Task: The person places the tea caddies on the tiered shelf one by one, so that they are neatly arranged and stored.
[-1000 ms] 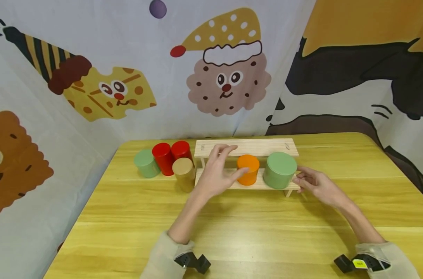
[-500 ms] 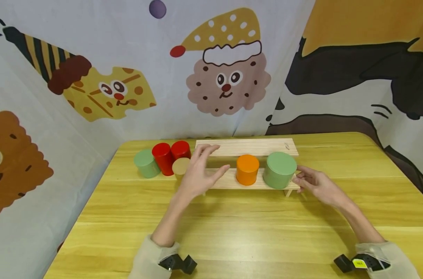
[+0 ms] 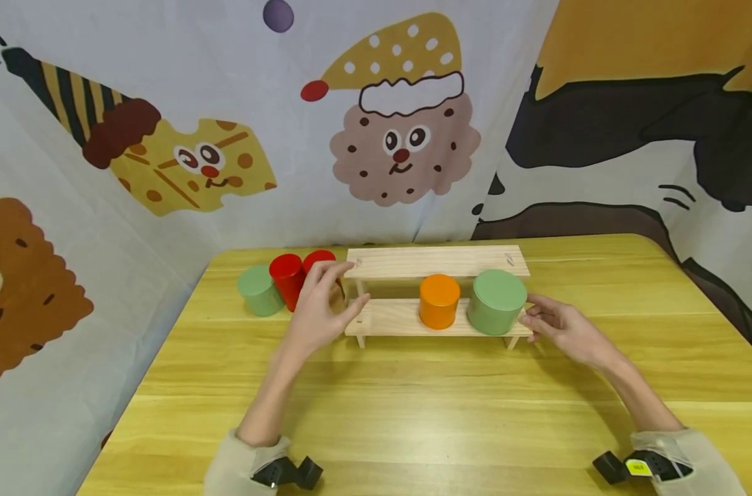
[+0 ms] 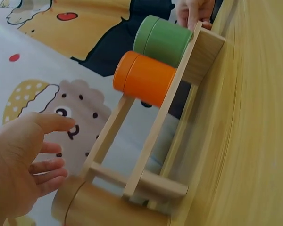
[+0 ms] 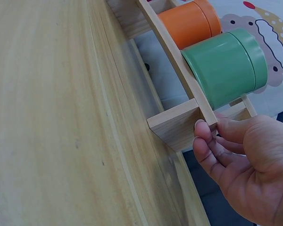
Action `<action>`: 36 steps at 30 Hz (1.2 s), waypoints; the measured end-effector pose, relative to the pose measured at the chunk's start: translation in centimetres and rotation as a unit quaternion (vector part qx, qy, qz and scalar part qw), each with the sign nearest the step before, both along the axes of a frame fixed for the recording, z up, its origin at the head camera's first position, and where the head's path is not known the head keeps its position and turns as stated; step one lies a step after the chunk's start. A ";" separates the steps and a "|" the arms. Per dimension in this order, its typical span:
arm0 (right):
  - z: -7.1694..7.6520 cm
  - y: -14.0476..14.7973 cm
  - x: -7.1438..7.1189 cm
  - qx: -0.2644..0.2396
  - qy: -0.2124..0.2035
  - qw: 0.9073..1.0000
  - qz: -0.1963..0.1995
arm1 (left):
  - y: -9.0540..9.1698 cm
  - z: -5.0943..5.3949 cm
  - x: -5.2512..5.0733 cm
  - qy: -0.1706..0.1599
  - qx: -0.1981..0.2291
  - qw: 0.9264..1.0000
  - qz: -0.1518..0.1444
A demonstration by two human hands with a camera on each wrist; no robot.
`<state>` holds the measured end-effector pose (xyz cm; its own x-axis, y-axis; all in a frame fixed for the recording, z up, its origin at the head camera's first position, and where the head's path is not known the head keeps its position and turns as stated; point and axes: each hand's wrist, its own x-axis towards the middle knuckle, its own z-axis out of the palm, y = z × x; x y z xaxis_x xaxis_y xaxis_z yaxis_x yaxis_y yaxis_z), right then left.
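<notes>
A two-tier wooden shelf [image 3: 438,260] stands on the table. On its lower board sit an orange canister [image 3: 439,303] and a wider green canister [image 3: 496,303], side by side toward the right end. My right hand [image 3: 564,331] pinches the right end of that lower board, thumb and fingers on its edge in the right wrist view. Past the shelf's left end, my left hand [image 3: 316,313] hovers with fingers spread, holding nothing. Beside it is a tan canister [image 4: 115,207], mostly hidden behind the hand in the head view.
Two red canisters [image 3: 287,275] and a smaller light green canister [image 3: 260,291] stand at the table's back left. A cartoon-printed cloth [image 3: 407,220] hangs behind the table [image 3: 413,406].
My left hand has moved left, from beside the orange canister to the tan canister. My right hand has kept its grip on the shelf's end.
</notes>
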<state>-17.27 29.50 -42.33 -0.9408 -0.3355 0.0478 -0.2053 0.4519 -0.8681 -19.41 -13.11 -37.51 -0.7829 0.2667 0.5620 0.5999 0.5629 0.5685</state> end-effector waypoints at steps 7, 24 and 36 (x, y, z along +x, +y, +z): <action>0.1 -0.1 0.1 0.004 0.001 1.000 0.001 | -1.6 -0.3 0.2 0.011 -0.011 1.000 0.017; -0.1 0.0 0.0 0.013 0.000 1.000 -0.001 | -4.5 -1.4 0.8 -0.077 -0.048 0.994 0.060; 0.0 0.1 0.0 0.007 0.002 1.000 0.001 | -4.6 -2.1 0.7 -0.126 -0.067 0.988 0.052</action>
